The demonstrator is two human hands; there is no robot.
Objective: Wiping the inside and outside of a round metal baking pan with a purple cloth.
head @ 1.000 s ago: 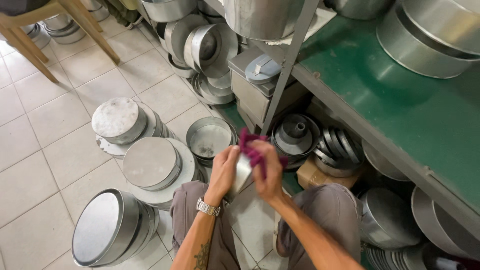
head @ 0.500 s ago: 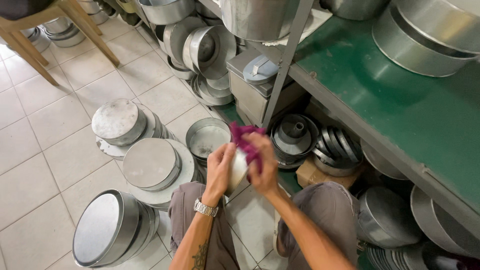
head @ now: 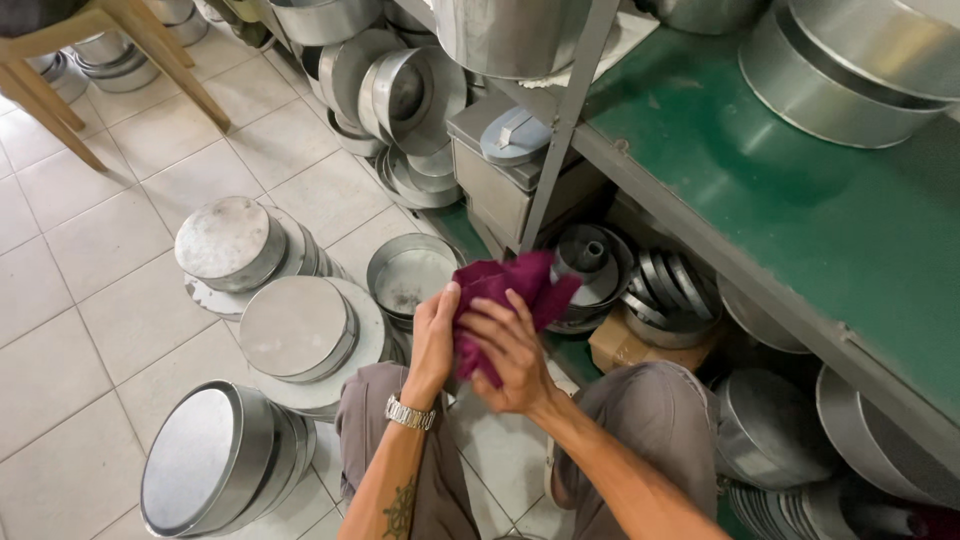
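Clutching a crumpled magenta cloth rag (head: 510,290) between both hands, the person sits low over a tiled floor (head: 90,300) with knees spread. The rag sits at chest height in front of the body, bunched so both palms can press on it. The left hand (head: 433,335), a metal watch on its wrist, has its fingers closed along the rag's left edge. The right hand (head: 505,350) lies over the front of the rag with fingers curled and spread, pinching the fabric. Whether something small is wrapped inside the cloth cannot be told.

Just beyond the hands an open round metal cake tin (head: 410,275) stands on the floor, mouth up, within easy reach. To the left, stacks of upturned round aluminium pans (head: 295,330) rest bottom-up, likely so they nest and stay steady. Another stack of pans (head: 205,470) leans on its side nearer the knee. On the right a green-topped metal shelf (head: 800,220) carries more large tins, with ring moulds (head: 590,265) tucked beneath.
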